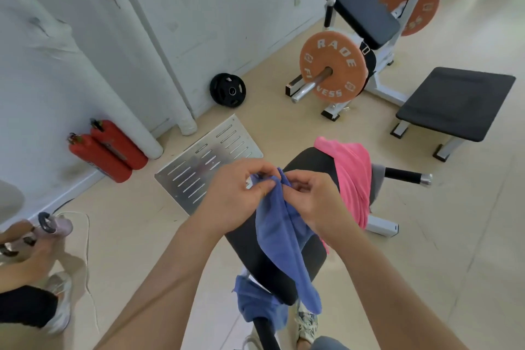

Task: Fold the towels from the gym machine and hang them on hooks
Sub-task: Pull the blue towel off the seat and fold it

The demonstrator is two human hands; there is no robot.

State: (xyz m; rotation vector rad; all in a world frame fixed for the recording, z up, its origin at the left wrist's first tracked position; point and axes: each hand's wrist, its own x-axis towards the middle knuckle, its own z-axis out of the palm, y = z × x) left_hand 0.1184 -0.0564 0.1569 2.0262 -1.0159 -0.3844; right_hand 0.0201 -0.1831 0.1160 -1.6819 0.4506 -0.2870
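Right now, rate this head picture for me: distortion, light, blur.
Head view: wide-angle distortion bends the wall pipe; the light is soft and even, with only a faint shadow under the flat bench; the left hand, right hand and blue towel are fairly sharp; the slotted metal plate shows a dull sheen, no hard glare.

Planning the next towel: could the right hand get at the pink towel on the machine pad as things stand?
Probably yes, once freed. The pink towel lies draped over the pad just beside the right hand, nothing between them, but that hand pinches the blue towel.
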